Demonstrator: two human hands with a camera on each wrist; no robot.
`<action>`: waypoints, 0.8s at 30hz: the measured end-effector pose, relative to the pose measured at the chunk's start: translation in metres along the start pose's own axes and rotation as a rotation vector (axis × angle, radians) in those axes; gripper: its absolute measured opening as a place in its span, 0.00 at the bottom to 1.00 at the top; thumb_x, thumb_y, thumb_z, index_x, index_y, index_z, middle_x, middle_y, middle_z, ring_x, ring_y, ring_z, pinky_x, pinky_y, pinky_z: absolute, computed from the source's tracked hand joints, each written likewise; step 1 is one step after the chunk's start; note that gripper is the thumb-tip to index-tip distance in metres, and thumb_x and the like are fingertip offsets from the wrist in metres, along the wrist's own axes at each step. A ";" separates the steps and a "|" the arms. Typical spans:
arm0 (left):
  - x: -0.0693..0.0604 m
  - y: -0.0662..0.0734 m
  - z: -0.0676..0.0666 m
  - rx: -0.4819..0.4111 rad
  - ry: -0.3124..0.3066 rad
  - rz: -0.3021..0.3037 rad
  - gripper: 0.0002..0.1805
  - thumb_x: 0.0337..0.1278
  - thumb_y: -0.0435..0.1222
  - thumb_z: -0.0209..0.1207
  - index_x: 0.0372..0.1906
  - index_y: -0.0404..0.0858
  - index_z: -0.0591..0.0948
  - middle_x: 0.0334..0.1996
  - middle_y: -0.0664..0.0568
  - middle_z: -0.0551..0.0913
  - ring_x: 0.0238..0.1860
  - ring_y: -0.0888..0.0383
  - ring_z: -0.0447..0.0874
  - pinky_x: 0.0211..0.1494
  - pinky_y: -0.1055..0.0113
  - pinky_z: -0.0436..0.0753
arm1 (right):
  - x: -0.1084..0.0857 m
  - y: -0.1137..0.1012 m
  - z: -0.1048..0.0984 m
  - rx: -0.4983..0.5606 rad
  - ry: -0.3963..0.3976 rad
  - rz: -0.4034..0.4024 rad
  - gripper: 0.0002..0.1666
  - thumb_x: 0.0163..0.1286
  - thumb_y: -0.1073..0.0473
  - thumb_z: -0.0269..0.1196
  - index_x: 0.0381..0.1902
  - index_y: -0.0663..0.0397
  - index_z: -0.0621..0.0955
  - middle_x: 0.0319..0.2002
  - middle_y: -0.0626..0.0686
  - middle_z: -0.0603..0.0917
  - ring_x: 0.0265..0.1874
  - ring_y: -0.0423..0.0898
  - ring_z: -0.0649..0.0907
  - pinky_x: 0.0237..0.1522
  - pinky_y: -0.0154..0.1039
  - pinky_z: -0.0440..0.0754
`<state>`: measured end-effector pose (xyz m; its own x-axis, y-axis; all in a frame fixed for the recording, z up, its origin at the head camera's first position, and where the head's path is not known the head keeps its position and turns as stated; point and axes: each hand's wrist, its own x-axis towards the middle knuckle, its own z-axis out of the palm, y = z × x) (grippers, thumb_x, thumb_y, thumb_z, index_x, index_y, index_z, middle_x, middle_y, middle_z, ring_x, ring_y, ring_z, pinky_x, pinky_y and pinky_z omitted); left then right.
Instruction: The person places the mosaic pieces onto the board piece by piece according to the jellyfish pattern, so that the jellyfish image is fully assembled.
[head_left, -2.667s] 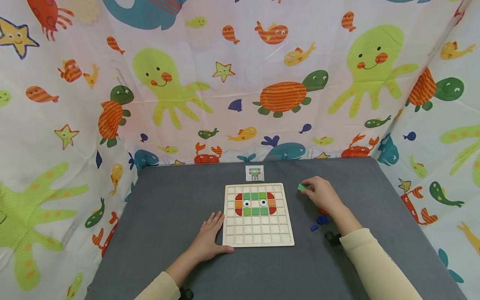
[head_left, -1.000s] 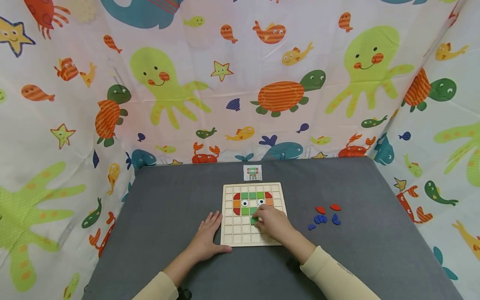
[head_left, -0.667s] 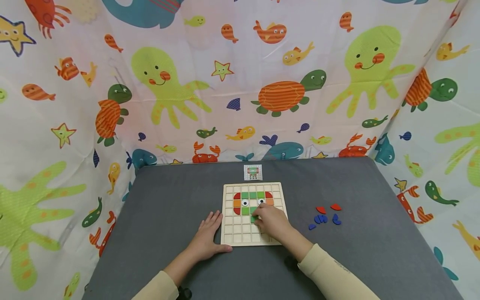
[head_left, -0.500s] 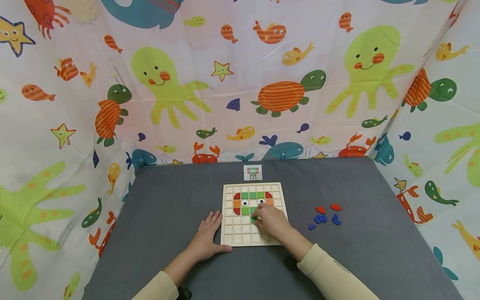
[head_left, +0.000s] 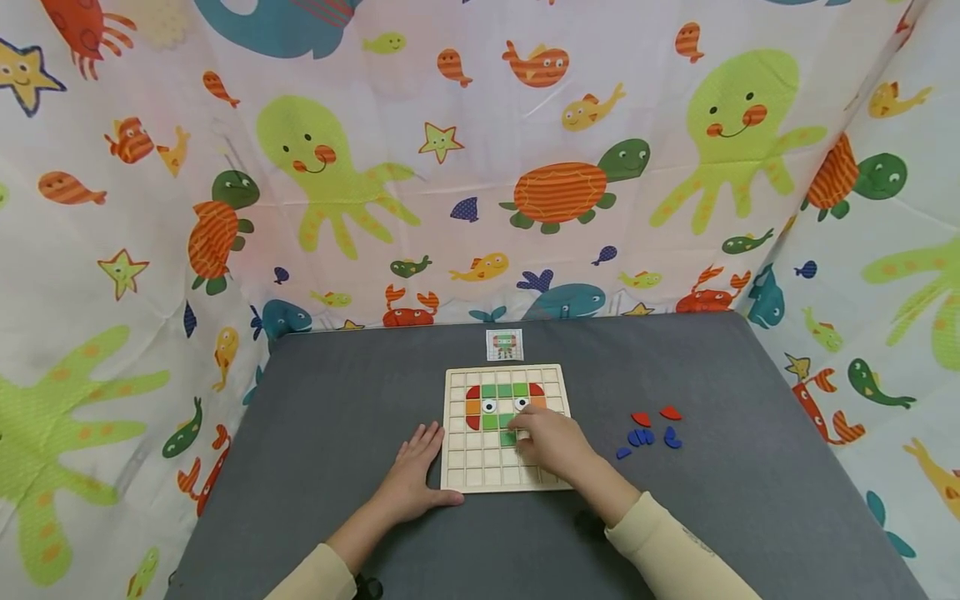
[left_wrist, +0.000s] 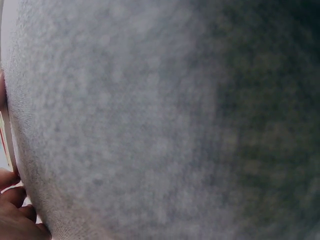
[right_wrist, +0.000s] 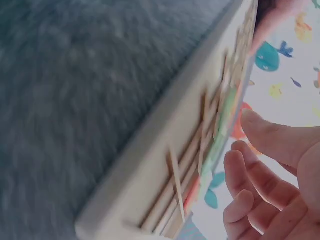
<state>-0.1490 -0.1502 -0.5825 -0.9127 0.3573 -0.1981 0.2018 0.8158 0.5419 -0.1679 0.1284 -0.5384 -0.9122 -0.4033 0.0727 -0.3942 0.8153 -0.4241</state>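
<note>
A square wooden grid board lies on the grey table, with red, orange and green tiles and two eye tiles set in its upper cells. Below the lower green row, a green tile sits in a cell. Just right of that tile hovers my right hand; in the right wrist view its fingers are loosely bent and hold nothing. My left hand rests by the board's left edge, fingers spread, thumb at the near left corner. The left wrist view shows mostly blurred grey cloth, with fingertips at its left edge.
Right of the board lie two red pieces and several blue pieces. A small printed picture card lies behind the board. A curtain with sea animals hangs around the table.
My right hand carried the green tile from right of the board to a cell below the lower green row, let it go and drew slightly right. My left hand stayed in place.
</note>
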 end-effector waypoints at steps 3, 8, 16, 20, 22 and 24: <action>0.000 0.000 0.000 0.003 0.004 -0.001 0.66 0.40 0.62 0.75 0.80 0.37 0.55 0.81 0.44 0.52 0.82 0.44 0.41 0.80 0.39 0.48 | -0.004 0.005 -0.010 -0.005 0.040 0.023 0.16 0.61 0.63 0.74 0.47 0.48 0.89 0.45 0.48 0.86 0.38 0.46 0.86 0.35 0.47 0.85; 0.000 -0.002 0.001 0.002 0.000 -0.003 0.66 0.40 0.62 0.75 0.81 0.38 0.55 0.81 0.45 0.51 0.82 0.44 0.41 0.80 0.39 0.48 | -0.012 0.022 -0.024 -0.023 0.072 0.097 0.15 0.60 0.62 0.74 0.46 0.46 0.89 0.46 0.48 0.86 0.32 0.43 0.84 0.32 0.44 0.83; -0.001 -0.001 0.000 -0.005 -0.004 -0.003 0.66 0.40 0.62 0.75 0.81 0.37 0.55 0.81 0.44 0.51 0.82 0.44 0.41 0.80 0.39 0.47 | -0.035 0.070 -0.053 -0.017 0.113 0.237 0.19 0.61 0.62 0.74 0.51 0.51 0.88 0.49 0.53 0.86 0.33 0.44 0.85 0.31 0.45 0.83; -0.001 0.000 0.000 -0.002 -0.003 -0.001 0.66 0.40 0.62 0.75 0.81 0.38 0.55 0.81 0.45 0.51 0.82 0.44 0.41 0.80 0.39 0.47 | -0.051 0.101 -0.067 -0.016 0.152 0.297 0.18 0.62 0.62 0.73 0.51 0.54 0.87 0.48 0.57 0.85 0.34 0.48 0.86 0.31 0.49 0.83; 0.000 0.000 0.000 0.000 -0.004 -0.001 0.66 0.40 0.62 0.75 0.81 0.38 0.55 0.81 0.44 0.51 0.82 0.44 0.41 0.80 0.39 0.47 | -0.059 0.114 -0.072 -0.013 0.156 0.321 0.18 0.63 0.62 0.72 0.51 0.55 0.87 0.48 0.59 0.85 0.33 0.50 0.85 0.31 0.50 0.83; 0.000 0.000 0.000 0.002 -0.006 -0.001 0.66 0.40 0.62 0.75 0.81 0.38 0.54 0.81 0.44 0.51 0.82 0.44 0.41 0.80 0.39 0.47 | -0.066 0.126 -0.077 -0.011 0.156 0.340 0.18 0.64 0.61 0.71 0.52 0.57 0.87 0.48 0.61 0.85 0.34 0.51 0.85 0.33 0.53 0.84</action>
<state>-0.1490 -0.1506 -0.5824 -0.9107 0.3594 -0.2035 0.2016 0.8168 0.5405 -0.1660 0.2899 -0.5272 -0.9970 -0.0414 0.0661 -0.0662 0.8967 -0.4376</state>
